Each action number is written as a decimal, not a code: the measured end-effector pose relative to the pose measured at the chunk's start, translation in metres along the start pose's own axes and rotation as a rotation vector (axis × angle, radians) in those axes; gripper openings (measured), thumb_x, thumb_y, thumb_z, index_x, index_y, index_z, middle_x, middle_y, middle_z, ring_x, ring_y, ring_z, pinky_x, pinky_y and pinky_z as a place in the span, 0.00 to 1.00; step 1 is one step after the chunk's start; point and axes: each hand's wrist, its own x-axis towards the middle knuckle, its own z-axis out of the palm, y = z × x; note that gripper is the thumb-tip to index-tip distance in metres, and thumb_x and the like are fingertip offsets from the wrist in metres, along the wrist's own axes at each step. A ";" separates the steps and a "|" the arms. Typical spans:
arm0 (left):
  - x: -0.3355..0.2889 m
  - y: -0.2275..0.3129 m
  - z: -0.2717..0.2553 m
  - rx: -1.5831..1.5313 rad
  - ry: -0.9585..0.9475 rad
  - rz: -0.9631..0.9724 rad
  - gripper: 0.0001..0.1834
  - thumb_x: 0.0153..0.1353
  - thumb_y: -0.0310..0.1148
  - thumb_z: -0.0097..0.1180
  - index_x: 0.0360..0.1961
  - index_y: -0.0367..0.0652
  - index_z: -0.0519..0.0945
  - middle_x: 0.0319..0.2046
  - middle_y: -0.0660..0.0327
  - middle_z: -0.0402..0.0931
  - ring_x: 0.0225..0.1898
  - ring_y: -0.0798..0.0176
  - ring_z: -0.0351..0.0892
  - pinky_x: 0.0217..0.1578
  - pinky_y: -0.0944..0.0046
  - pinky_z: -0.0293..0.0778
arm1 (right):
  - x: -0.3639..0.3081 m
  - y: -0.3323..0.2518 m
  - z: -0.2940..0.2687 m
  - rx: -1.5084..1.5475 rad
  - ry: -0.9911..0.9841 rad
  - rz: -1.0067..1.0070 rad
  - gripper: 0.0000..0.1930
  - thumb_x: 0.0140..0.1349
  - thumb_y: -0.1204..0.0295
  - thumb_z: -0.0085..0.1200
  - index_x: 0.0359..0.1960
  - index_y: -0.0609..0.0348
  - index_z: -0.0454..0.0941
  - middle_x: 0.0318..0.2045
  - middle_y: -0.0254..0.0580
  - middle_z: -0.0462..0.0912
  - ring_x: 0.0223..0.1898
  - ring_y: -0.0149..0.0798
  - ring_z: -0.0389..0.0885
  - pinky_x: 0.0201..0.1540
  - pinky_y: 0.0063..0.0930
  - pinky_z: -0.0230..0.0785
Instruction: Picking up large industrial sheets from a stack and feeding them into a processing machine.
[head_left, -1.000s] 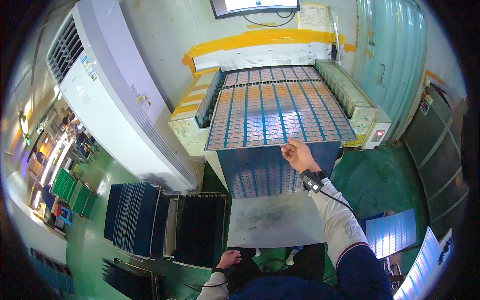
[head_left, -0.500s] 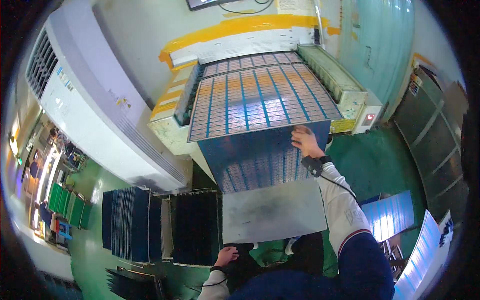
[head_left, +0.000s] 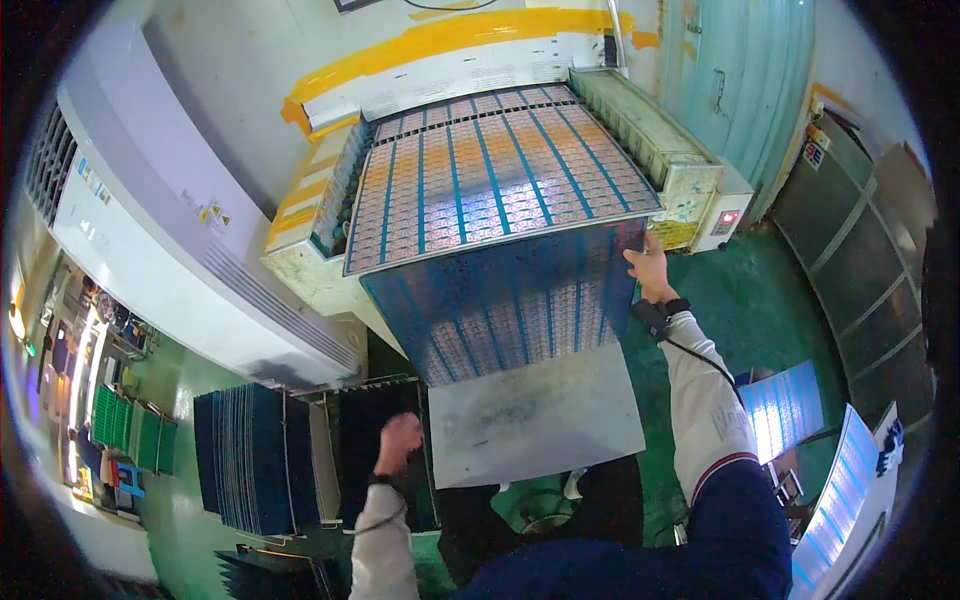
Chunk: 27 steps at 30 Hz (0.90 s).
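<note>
Nearest us, the left hand (head_left: 400, 442) is blurred, loosely half open with nothing visible in it, over a black upright rack (head_left: 362, 410). Past the flat grey board (head_left: 535, 415), the right hand (head_left: 650, 272) is partly open, index finger raised, at the right edge of a dark blue patterned sheet (head_left: 500, 305); contact we cannot tell. Above, a rectangular pinkish blue-striped panel (head_left: 490, 180) overhangs the pale machine (head_left: 640, 120). We judge edge-only contact best, fingertips off the patterned face. Writing: red display (head_left: 729, 217), yellow warning stickers (head_left: 215, 213), wall print (head_left: 430, 72); none legible to us
</note>
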 end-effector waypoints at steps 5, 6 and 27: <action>0.095 0.048 -0.118 -1.003 0.427 -0.290 0.28 0.59 0.39 0.56 0.57 0.33 0.66 0.36 0.63 0.73 0.36 0.70 0.70 0.31 0.70 0.67 | -0.002 -0.005 -0.001 -0.016 -0.032 0.050 0.34 0.51 0.75 0.57 0.63 0.56 0.61 0.50 0.35 0.72 0.37 0.30 0.73 0.30 0.25 0.70; 0.110 0.046 -0.132 -0.984 0.472 -0.234 0.33 0.59 0.38 0.56 0.61 0.34 0.62 0.40 0.61 0.73 0.38 0.71 0.70 0.33 0.72 0.67 | -0.001 -0.003 0.000 -0.026 -0.035 0.048 0.33 0.52 0.75 0.57 0.62 0.56 0.61 0.50 0.35 0.72 0.37 0.31 0.73 0.31 0.25 0.70; 0.156 0.121 -0.166 -0.771 0.915 -0.009 0.24 0.52 0.38 0.60 0.48 0.37 0.72 0.39 0.48 0.72 0.42 0.53 0.72 0.43 0.56 0.70 | 0.074 0.077 -0.084 0.203 -0.183 0.082 0.28 0.56 0.76 0.56 0.60 0.53 0.64 0.38 0.32 0.74 0.32 0.29 0.73 0.30 0.26 0.68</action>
